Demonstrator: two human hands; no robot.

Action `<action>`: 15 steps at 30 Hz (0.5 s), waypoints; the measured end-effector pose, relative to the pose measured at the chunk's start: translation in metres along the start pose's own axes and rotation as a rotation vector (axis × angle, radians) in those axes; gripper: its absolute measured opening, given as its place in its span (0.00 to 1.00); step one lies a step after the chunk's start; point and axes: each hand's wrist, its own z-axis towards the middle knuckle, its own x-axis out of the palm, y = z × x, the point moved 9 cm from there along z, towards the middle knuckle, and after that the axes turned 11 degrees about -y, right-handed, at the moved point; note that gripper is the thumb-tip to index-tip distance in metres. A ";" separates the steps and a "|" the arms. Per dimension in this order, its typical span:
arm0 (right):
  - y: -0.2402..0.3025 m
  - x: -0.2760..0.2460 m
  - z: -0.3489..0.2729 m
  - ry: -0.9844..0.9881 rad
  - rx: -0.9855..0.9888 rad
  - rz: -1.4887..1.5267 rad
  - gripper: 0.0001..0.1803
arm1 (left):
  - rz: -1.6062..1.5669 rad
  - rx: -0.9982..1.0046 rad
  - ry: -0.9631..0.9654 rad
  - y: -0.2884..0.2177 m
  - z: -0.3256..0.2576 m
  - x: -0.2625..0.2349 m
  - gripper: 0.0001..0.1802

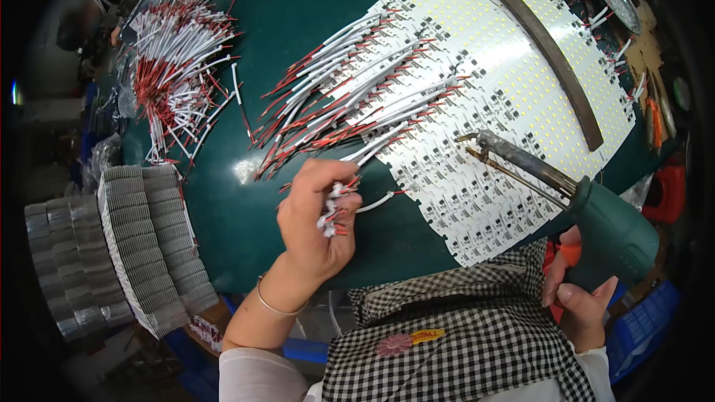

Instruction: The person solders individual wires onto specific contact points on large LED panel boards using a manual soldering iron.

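Note:
My left hand is closed around a small bundle of short white and red wires, just off the near left edge of a white LED circuit board sheet. In my right hand, at the lower right, is a green-handled soldering gun. Its dark metal tip and a thin feed tube reach left over the sheet's middle; whether the tip touches is hard to tell. Rows of white wires with red ends lie from the sheet's left part onto the green table.
A dark curved bar lies across the sheet. At the far left is a heap of loose wires, with stacks of grey ridged pieces nearer. A round metal dish stands at the back right. The green table curves along its near edge.

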 end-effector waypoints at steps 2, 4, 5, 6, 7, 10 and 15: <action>-0.001 0.000 0.002 0.022 -0.002 -0.010 0.33 | 0.106 0.133 0.121 -0.015 0.009 0.017 0.15; -0.004 0.002 0.003 0.020 0.050 -0.015 0.33 | 0.204 0.267 0.246 -0.021 0.008 0.032 0.19; -0.009 0.003 0.003 0.015 0.102 -0.023 0.33 | 0.281 0.316 0.270 -0.019 0.004 0.036 0.22; -0.009 0.002 0.003 0.013 0.103 -0.021 0.33 | 0.359 0.364 0.297 -0.016 -0.001 0.041 0.26; -0.011 0.004 0.002 0.045 0.110 -0.040 0.33 | 0.363 0.418 0.270 -0.018 -0.003 0.042 0.30; -0.016 0.008 0.004 -0.001 0.089 -0.063 0.34 | 0.375 0.396 0.254 -0.017 -0.004 0.045 0.30; -0.015 0.008 0.006 -0.035 0.060 -0.087 0.34 | 0.379 0.446 0.261 -0.018 -0.005 0.048 0.29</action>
